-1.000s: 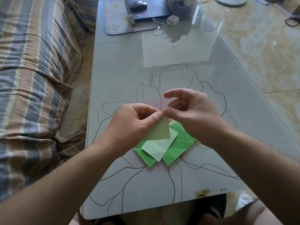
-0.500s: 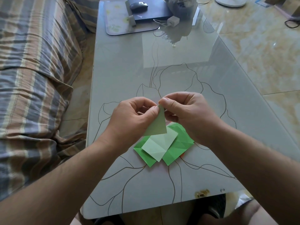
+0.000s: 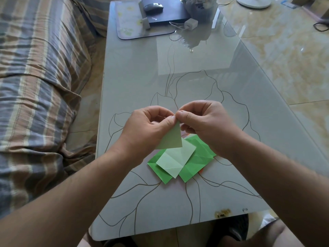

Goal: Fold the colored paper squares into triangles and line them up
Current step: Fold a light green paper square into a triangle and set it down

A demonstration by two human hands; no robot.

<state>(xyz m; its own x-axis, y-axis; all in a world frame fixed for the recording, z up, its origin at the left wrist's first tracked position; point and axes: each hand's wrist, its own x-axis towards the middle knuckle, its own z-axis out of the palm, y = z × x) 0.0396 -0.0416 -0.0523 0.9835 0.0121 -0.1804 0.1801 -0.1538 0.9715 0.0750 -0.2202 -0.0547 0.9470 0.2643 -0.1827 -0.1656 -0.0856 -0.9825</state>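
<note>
A striped sofa cover (image 3: 35,82) is filling the left side of the view, lying just beside a long glass-topped table (image 3: 135,72) printed with a brown flower outline; a tiled floor (image 3: 284,59) is showing on the right. At the table's far end a floral mat (image 3: 128,20) is lying under a dark laptop (image 3: 170,13), with a computer mouse (image 3: 153,5) sitting on the laptop and a white charger (image 3: 191,23) lying near its front edge. Above the table's near half the person's left hand (image 3: 146,129) and right hand (image 3: 206,125) are meeting thumb to thumb, both with fingers curled, each pinching the top corner of a pale green folded paper (image 3: 171,139) between thumb and forefinger; the paper is hanging clear of the table as a triangle, point up. Directly beneath it a small stack is lying on the glass: a light green creased square (image 3: 175,160) is resting on top of bright green creased squares (image 3: 194,166), which are fanning out to both sides; a sliver of orange paper (image 3: 200,171) is peeking out from under the stack's right edge.
</note>
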